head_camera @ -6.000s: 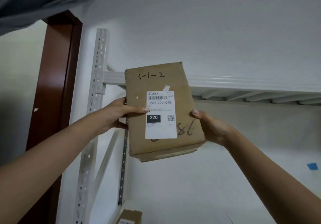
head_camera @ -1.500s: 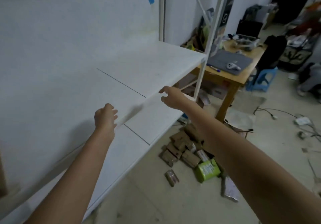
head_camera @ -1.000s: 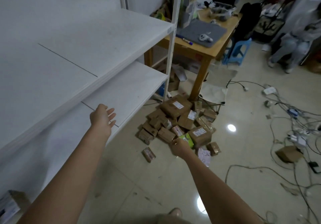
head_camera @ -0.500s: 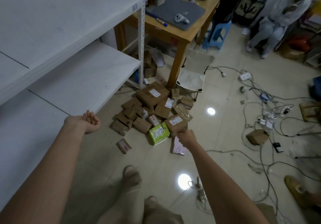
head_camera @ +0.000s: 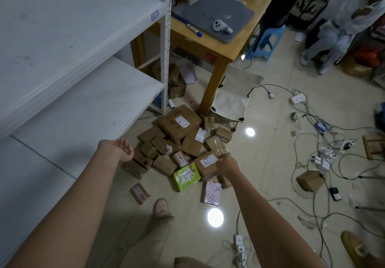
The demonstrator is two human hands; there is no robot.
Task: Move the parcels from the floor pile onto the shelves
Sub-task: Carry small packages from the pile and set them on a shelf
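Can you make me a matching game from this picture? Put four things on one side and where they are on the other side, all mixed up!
Things:
1. green parcel
2. marker pen
3. lone brown box
4. left hand

Places:
a. on the wooden table
b. on the floor among the cables
c. at the near edge of the pile
d. by the lower shelf, at its front edge

Pairs: 1-c, 2-a, 3-b, 4-d.
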